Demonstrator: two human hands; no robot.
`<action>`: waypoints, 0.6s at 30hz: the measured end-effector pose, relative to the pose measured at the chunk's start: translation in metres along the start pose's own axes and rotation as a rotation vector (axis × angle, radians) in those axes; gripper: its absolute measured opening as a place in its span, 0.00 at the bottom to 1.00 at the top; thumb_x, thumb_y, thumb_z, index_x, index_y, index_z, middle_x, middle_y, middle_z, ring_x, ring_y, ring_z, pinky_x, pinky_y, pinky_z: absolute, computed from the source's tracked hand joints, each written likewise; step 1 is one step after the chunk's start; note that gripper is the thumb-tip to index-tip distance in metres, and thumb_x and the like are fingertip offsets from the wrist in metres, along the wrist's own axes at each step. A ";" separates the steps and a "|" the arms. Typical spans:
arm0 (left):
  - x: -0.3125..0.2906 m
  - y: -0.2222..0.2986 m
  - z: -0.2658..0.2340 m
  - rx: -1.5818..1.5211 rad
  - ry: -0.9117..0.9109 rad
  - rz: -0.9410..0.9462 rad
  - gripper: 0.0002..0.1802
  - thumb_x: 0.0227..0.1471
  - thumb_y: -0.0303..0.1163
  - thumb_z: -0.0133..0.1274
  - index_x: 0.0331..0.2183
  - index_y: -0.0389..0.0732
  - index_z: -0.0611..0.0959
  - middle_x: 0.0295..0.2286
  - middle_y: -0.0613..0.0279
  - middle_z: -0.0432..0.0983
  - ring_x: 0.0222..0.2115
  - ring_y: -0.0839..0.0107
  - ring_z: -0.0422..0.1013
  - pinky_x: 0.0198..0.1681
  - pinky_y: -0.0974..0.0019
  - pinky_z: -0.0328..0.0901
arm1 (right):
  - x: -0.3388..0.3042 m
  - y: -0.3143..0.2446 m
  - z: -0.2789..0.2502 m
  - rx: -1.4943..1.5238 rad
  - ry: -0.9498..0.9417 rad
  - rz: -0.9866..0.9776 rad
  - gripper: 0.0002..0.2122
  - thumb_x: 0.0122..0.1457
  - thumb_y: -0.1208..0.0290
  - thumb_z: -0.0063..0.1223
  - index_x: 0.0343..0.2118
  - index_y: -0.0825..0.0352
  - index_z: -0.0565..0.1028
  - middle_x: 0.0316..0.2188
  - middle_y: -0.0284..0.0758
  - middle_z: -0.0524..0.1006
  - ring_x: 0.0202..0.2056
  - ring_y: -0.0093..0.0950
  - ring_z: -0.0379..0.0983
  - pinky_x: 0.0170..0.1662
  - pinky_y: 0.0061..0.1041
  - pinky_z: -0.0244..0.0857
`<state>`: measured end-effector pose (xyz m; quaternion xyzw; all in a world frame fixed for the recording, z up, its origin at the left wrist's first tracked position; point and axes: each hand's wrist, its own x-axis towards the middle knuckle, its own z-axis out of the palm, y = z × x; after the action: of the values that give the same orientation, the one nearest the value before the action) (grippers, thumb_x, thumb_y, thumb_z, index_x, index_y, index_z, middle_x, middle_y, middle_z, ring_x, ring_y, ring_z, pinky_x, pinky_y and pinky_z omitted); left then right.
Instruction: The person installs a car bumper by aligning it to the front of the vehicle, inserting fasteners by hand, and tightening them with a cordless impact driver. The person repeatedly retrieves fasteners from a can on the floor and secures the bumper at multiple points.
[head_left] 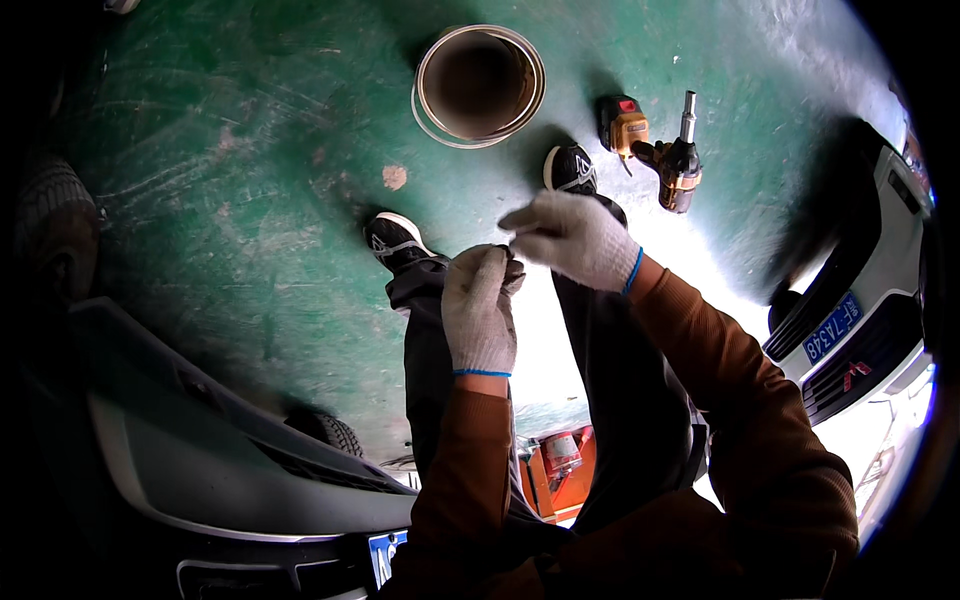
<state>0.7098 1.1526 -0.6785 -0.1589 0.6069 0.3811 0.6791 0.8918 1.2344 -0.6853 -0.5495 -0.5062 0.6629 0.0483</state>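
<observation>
My left hand, in a white knit glove with a blue cuff, is closed with the thumb pressed over the bent fingers. A small dark thing shows at its fingertips, too little of it visible to name. Close beside it on the upper right is my right hand, gloved the same way. Its fingers point left, slightly blurred, with the thumb apart below them and nothing seen between. Both hands are in front of my legs, above the floor.
Ahead on the green floor stands an open metal bucket. A cordless power tool with a socket lies right of it, beside a yellow-black battery pack. Vehicle fronts stand left and right. Behind my legs is an orange-red tray.
</observation>
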 end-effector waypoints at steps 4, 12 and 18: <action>-0.003 0.005 -0.002 -0.021 0.034 0.007 0.10 0.66 0.25 0.59 0.47 0.37 0.81 0.38 0.58 0.83 0.36 0.69 0.78 0.45 0.64 0.72 | 0.048 0.006 -0.009 -0.298 0.338 0.054 0.13 0.65 0.64 0.58 0.47 0.65 0.84 0.36 0.44 0.82 0.41 0.42 0.82 0.47 0.41 0.77; -0.003 0.020 0.001 -0.193 -0.067 -0.002 0.11 0.68 0.26 0.56 0.50 0.34 0.81 0.40 0.56 0.83 0.39 0.67 0.78 0.49 0.61 0.71 | 0.235 0.045 -0.009 -0.797 0.047 0.359 0.16 0.66 0.71 0.49 0.49 0.63 0.87 0.51 0.48 0.84 0.52 0.50 0.82 0.52 0.44 0.78; -0.008 0.039 -0.005 -0.425 -0.171 0.064 0.14 0.69 0.28 0.56 0.53 0.32 0.81 0.45 0.52 0.81 0.44 0.62 0.77 0.51 0.58 0.71 | 0.254 0.072 0.010 -0.847 0.074 0.466 0.16 0.66 0.71 0.49 0.50 0.66 0.86 0.51 0.48 0.84 0.53 0.49 0.82 0.56 0.44 0.77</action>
<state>0.6785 1.1724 -0.6618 -0.2462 0.4579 0.5337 0.6670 0.8201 1.3510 -0.9107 -0.6429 -0.5928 0.3718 -0.3116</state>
